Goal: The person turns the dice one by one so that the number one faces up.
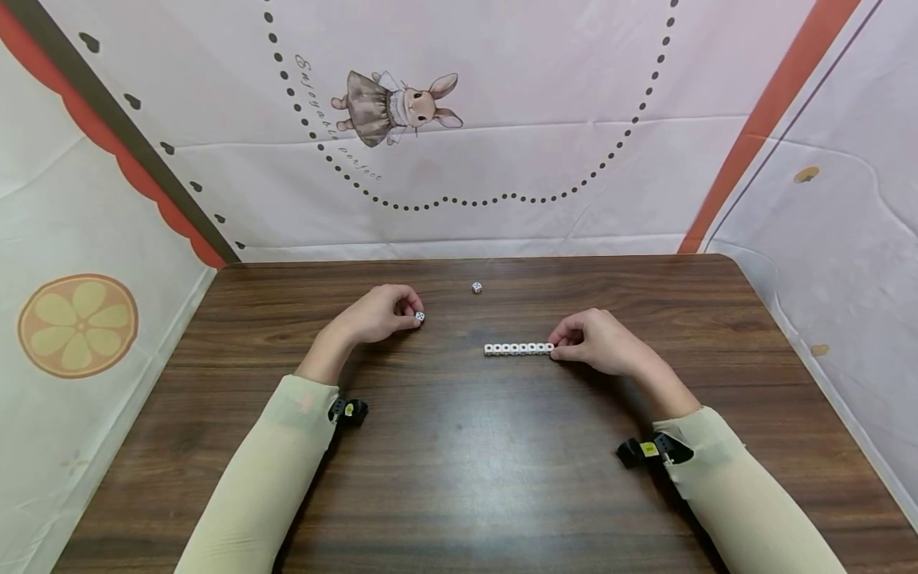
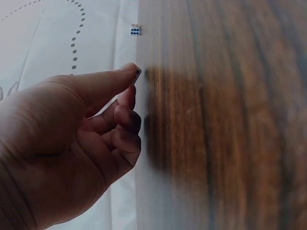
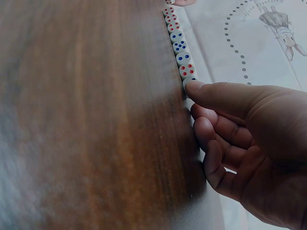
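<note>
A white die (image 1: 419,316) is pinched between the thumb and fingers of my left hand (image 1: 383,313), left of the middle of the table. In the left wrist view only a corner of that die (image 2: 138,73) shows past the thumb. A straight row of several white dice (image 1: 515,349) lies side by side on the tabletop, each with a single large dot upward. My right hand (image 1: 598,343) pinches the die at the row's right end; the thumb (image 3: 211,91) partly hides it in the right wrist view. The dice's side faces (image 3: 183,58) carry red or blue dots.
One loose die (image 1: 476,288) lies behind the row, near the far edge of the brown wooden table (image 1: 459,478). Printed cloth walls (image 1: 538,159) with a rabbit figure rise behind the table and at its sides. Each wrist wears a small black camera.
</note>
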`<move>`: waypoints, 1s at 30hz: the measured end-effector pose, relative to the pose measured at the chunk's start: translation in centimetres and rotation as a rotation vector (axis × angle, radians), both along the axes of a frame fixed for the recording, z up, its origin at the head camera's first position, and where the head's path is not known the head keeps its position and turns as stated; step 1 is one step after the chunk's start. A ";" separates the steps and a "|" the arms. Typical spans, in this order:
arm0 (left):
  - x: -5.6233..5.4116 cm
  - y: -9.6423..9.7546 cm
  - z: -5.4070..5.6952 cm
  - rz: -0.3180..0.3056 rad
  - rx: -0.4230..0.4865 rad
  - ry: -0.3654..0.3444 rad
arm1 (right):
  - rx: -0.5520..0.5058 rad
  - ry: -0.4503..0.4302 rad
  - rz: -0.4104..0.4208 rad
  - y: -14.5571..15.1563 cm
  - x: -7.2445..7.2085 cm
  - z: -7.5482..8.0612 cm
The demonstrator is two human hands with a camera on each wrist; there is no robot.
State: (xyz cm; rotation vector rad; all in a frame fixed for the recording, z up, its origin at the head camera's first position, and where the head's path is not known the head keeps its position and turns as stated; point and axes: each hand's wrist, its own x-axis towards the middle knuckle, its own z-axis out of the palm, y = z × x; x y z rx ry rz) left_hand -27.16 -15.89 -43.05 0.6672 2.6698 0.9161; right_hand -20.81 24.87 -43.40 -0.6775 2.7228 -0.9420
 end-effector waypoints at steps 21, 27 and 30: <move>0.1 -0.1 0.1 -0.010 -0.012 -0.011 | -0.011 -0.023 -0.003 0.0 0.0 0.1; 0.0 0.2 0.0 -0.016 -0.023 0.013 | -0.014 -0.024 -0.003 0.0 0.0 0.1; 0.2 0.5 0.2 -0.026 -0.041 0.032 | -0.011 -0.020 -0.002 0.1 0.0 0.0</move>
